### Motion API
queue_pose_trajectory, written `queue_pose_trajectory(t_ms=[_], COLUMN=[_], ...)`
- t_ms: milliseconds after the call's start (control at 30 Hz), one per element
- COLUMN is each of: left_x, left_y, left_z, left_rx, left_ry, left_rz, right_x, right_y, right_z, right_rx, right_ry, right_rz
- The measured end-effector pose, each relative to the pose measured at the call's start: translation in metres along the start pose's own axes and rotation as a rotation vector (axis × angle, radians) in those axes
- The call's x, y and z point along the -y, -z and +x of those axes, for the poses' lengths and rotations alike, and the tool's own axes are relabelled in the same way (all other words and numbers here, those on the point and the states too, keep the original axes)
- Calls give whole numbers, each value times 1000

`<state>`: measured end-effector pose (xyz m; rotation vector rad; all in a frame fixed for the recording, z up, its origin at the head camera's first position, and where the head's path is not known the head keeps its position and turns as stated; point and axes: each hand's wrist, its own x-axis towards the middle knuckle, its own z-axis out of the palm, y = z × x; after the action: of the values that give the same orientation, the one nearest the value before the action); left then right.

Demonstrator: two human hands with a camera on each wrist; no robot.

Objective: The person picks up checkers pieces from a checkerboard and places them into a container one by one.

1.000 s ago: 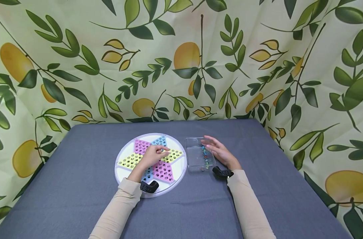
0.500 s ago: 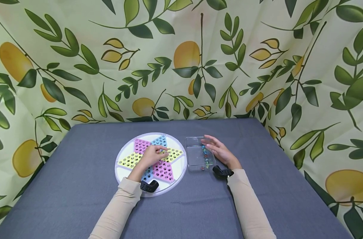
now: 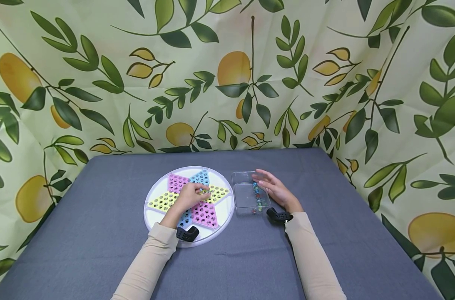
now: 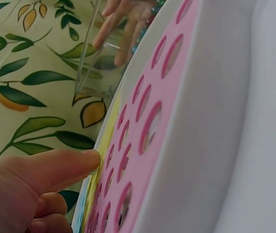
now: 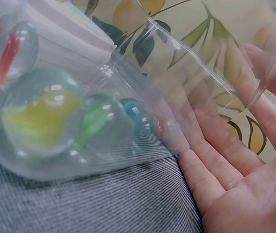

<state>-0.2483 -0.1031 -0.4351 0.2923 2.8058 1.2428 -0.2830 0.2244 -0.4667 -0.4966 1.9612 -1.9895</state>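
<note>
My left hand (image 3: 191, 195) is over the round white Chinese checkers board (image 3: 156, 218), its thumb and index finger pinching a small glass marble (image 3: 209, 192) at the yellow section. In the left wrist view, the index finger (image 4: 70, 165) points at the board's surface, with a glint of glass just under its tip. My right hand (image 3: 277, 191) rests at the right side of a clear plastic box (image 3: 244, 212), fingers extended along its wall. Glass marbles (image 5: 45, 116) lie in a row along that side of the box.
Grey-blue cloth (image 3: 249, 258) covers the table. A leaf-and-fruit patterned curtain (image 3: 227, 104) hangs behind the table and along its sides. The box stands just right of the board. Each wrist wears a black camera band (image 3: 187, 234).
The left fingertips have drawn slightly closer together and shifted a little left over the yellow section. The right hand and the box stay in place.
</note>
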Motion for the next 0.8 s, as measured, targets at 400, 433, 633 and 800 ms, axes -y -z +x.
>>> queue_pose_trajectory(t_ms=[400, 433, 633, 800], left_x=[-1, -1, 0, 0], left_y=[-1, -1, -1, 0], left_z=[-1, -1, -1, -1], left_rx=[-7, -9, -5, 0], left_ry=[0, -1, 12, 29], left_rz=[10, 11, 7, 2], right_x=[0, 1, 1, 0], right_y=[0, 0, -1, 1], right_z=[0, 0, -1, -1], right_rx=[-11, -14, -23, -14], right_ry=[-8, -12, -21, 1], right_rz=[-15, -17, -13, -37])
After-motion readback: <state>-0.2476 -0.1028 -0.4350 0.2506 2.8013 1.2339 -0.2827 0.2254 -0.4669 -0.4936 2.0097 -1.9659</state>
